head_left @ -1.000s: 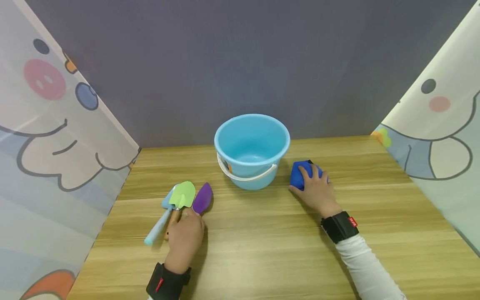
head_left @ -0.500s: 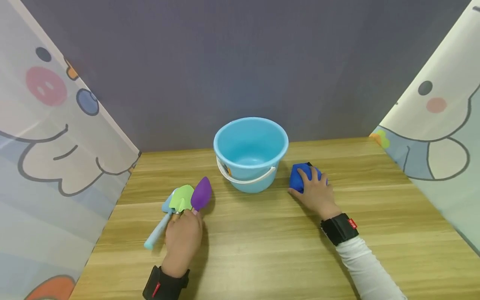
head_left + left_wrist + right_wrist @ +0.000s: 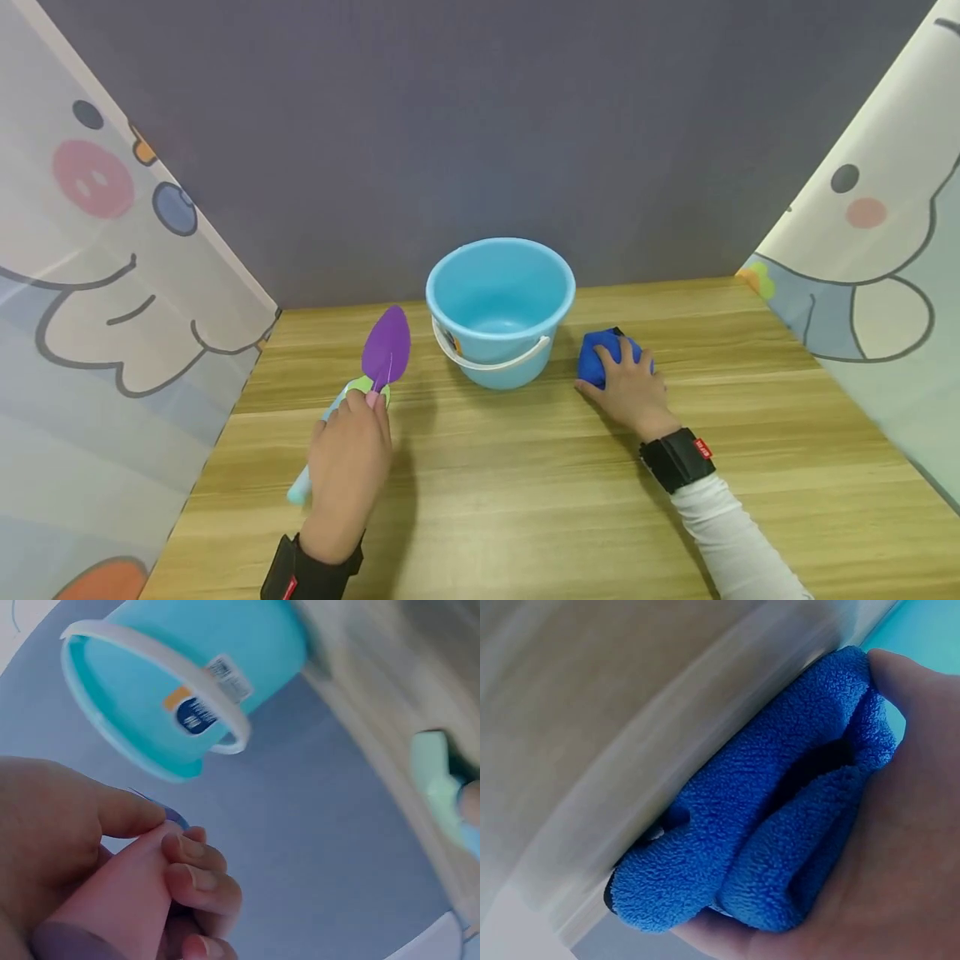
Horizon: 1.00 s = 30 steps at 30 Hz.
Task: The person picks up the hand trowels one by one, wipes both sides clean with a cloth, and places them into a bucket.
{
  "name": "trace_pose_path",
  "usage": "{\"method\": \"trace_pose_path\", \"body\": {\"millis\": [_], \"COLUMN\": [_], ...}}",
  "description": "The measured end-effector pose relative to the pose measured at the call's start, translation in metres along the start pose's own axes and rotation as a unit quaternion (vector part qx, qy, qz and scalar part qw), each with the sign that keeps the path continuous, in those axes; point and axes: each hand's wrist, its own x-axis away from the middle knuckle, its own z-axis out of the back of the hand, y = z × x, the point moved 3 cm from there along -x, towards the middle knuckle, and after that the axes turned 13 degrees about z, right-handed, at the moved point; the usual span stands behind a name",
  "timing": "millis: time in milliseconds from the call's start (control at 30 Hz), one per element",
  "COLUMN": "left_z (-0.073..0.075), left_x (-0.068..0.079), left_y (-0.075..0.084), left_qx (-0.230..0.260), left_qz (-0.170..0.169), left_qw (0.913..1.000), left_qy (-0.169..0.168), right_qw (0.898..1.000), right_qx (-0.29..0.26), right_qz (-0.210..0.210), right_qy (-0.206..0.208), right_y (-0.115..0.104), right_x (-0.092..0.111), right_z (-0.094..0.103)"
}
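Observation:
My left hand [image 3: 348,454] grips the pink handle [image 3: 120,889] of a small trowel with a purple blade [image 3: 387,346]. The trowel is raised, its blade pointing away toward the back wall. Partly hidden under that hand, a green-bladed trowel [image 3: 362,385] and a light blue tool [image 3: 300,487] lie on the table. On the right, my right hand [image 3: 633,392] holds a bunched blue cloth [image 3: 592,358] down at the tabletop, fingers spread over it and thumb at its near left side. Folds of the fuzzy cloth [image 3: 727,817] show within the hand in the right wrist view.
A light blue bucket [image 3: 498,367] stands between the hands, near the back, its white handle [image 3: 506,363] hanging down in front. A dark grey wall [image 3: 495,125] rises behind the wooden table [image 3: 510,500]. Cartoon-printed panels [image 3: 90,350] flank both sides.
My left hand has lifted the purple trowel off the table and moved it up and slightly left, over the other tools. The right hand stays on the blue cloth.

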Motion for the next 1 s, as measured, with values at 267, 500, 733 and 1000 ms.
{"method": "trace_pose_path", "body": {"millis": [267,500,733,1000], "left_z": [0.014,0.023,0.021,0.015], "left_x": [-0.016,-0.027,-0.028,-0.034], "left_y": [0.013,0.034,0.054,0.071], "left_qx": [0.031,0.04,0.057,0.071], "left_qz": [0.004,-0.018,-0.02,-0.017], "left_qw": [0.9995,0.9989,0.9979,0.9921], "left_qy": [-0.007,0.018,-0.024,-0.102], "right_qw": [1.0,1.0,0.999,0.994], "right_qx": [-0.002,0.0,-0.024,-0.102], "right_qz": [-0.002,0.004,0.007,-0.013], "right_qy": [-0.006,0.016,0.026,0.028], "right_y": [0.001,0.002,0.004,0.01], "right_x": [-0.001,-0.002,-0.005,-0.002], "right_z": [-0.001,0.002,0.005,0.018]}}
